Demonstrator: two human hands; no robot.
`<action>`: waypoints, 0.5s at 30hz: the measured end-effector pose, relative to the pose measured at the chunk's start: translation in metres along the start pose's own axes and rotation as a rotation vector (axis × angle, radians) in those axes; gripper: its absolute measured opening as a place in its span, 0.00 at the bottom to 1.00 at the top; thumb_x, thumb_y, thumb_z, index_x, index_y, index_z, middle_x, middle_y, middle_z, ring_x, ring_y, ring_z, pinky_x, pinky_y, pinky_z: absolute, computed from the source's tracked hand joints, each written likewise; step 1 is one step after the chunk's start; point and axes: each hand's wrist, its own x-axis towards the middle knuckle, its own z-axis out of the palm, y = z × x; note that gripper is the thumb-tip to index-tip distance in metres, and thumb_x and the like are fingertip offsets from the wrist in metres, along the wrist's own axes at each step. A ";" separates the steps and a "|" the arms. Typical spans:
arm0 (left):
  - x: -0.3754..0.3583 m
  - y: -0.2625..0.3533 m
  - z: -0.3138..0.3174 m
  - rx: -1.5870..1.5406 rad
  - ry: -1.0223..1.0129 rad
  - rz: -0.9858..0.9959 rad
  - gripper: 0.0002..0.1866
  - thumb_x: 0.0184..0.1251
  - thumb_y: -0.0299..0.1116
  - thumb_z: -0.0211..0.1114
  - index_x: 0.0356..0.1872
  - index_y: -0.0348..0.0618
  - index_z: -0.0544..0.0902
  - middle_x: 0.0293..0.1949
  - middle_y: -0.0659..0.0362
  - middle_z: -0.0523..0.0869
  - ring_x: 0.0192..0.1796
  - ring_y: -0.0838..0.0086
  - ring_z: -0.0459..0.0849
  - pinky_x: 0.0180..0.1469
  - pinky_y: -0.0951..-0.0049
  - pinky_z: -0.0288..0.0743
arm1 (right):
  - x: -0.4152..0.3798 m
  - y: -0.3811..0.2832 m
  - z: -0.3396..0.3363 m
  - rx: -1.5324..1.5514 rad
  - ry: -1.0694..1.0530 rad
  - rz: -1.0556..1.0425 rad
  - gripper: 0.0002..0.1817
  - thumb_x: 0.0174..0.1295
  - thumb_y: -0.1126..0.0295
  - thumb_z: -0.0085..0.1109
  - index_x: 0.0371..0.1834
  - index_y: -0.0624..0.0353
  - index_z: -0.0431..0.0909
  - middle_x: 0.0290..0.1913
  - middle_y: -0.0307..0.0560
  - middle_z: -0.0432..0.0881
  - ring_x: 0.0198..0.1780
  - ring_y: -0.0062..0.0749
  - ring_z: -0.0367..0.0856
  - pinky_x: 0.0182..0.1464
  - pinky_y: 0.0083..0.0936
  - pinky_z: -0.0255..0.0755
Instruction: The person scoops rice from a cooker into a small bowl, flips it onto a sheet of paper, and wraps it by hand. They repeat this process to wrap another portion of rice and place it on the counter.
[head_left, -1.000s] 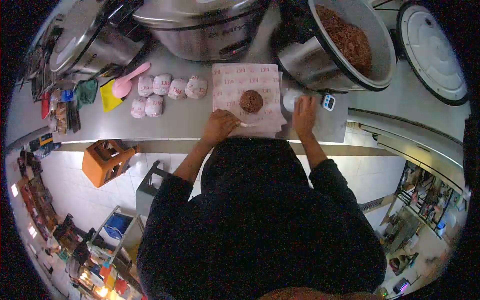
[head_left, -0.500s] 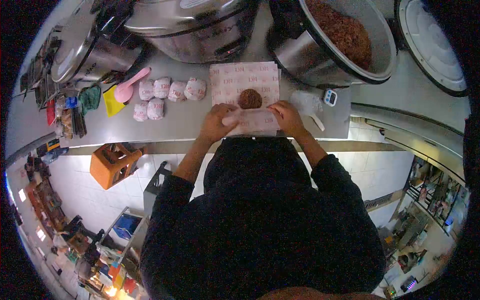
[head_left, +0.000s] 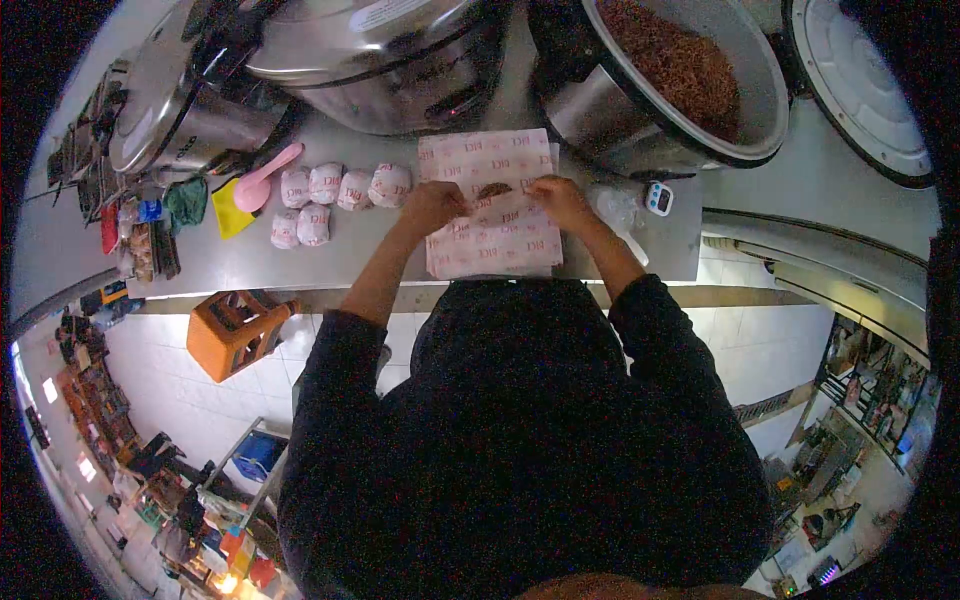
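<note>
A stack of printed wrapping papers (head_left: pixel 490 255) lies on the steel counter in front of me. My left hand (head_left: pixel 436 207) pinches the left side of the top sheet, whose near part is folded up over a brown rice mound (head_left: pixel 494 189). Only a thin dark strip of the mound shows above the fold. On the other side, my right hand (head_left: pixel 562 202) grips the sheet's right side with fingers closed. Several wrapped balls (head_left: pixel 326 183) sit in two rows left of the papers.
Behind the papers stand a closed cooker (head_left: pixel 390 80) and an open cooker (head_left: pixel 670 80) of brown rice. A pink paddle (head_left: pixel 262 185) lies on a yellow cloth (head_left: pixel 230 212) at left. A small timer (head_left: pixel 659 198) and clear plastic (head_left: pixel 618 207) are at right. An orange stool (head_left: pixel 236 332) stands below.
Both hands have moved away from me with the sheet's near edge, folding it over the mound. Most of the mound is now covered, and more of the lower papers shows.
</note>
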 end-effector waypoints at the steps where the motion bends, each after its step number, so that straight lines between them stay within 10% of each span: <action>1: 0.007 -0.005 0.004 0.009 -0.033 0.002 0.18 0.52 0.48 0.77 0.31 0.42 0.86 0.35 0.52 0.89 0.40 0.59 0.88 0.45 0.59 0.81 | 0.001 -0.002 0.000 0.016 -0.002 -0.010 0.17 0.64 0.57 0.63 0.42 0.61 0.84 0.42 0.56 0.86 0.46 0.51 0.84 0.50 0.41 0.77; 5: 0.011 -0.008 0.007 -0.021 -0.184 0.029 0.25 0.45 0.53 0.80 0.30 0.41 0.85 0.33 0.51 0.89 0.40 0.62 0.88 0.45 0.60 0.80 | -0.004 -0.018 -0.017 -0.067 -0.151 -0.086 0.20 0.59 0.53 0.70 0.39 0.61 0.84 0.39 0.52 0.86 0.41 0.40 0.84 0.49 0.34 0.76; 8: 0.006 0.001 0.003 0.139 -0.347 0.149 0.32 0.58 0.64 0.65 0.36 0.39 0.85 0.36 0.47 0.88 0.42 0.52 0.87 0.47 0.54 0.80 | -0.011 -0.034 -0.024 -0.137 -0.327 0.078 0.25 0.55 0.48 0.72 0.41 0.60 0.84 0.41 0.52 0.86 0.43 0.41 0.84 0.50 0.35 0.76; 10: -0.004 0.001 0.014 -0.050 -0.332 0.145 0.27 0.62 0.60 0.64 0.38 0.42 0.86 0.38 0.49 0.88 0.43 0.54 0.87 0.48 0.56 0.79 | -0.020 -0.093 -0.051 -0.164 -0.518 0.292 0.28 0.53 0.45 0.73 0.42 0.60 0.84 0.42 0.51 0.86 0.45 0.41 0.84 0.50 0.36 0.76; 14: -0.024 -0.007 0.028 -0.283 -0.303 0.272 0.18 0.68 0.51 0.62 0.42 0.48 0.87 0.43 0.54 0.88 0.44 0.59 0.87 0.49 0.59 0.79 | -0.046 -0.076 -0.034 -0.308 -0.355 0.034 0.23 0.59 0.49 0.69 0.42 0.61 0.84 0.41 0.53 0.86 0.44 0.43 0.85 0.49 0.38 0.77; 15: -0.027 -0.015 0.039 -0.439 -0.234 0.203 0.15 0.59 0.43 0.76 0.41 0.45 0.87 0.36 0.56 0.89 0.40 0.69 0.86 0.46 0.66 0.78 | -0.047 -0.060 -0.026 -0.279 -0.351 -0.010 0.21 0.61 0.51 0.67 0.42 0.61 0.84 0.41 0.53 0.86 0.43 0.43 0.85 0.48 0.38 0.77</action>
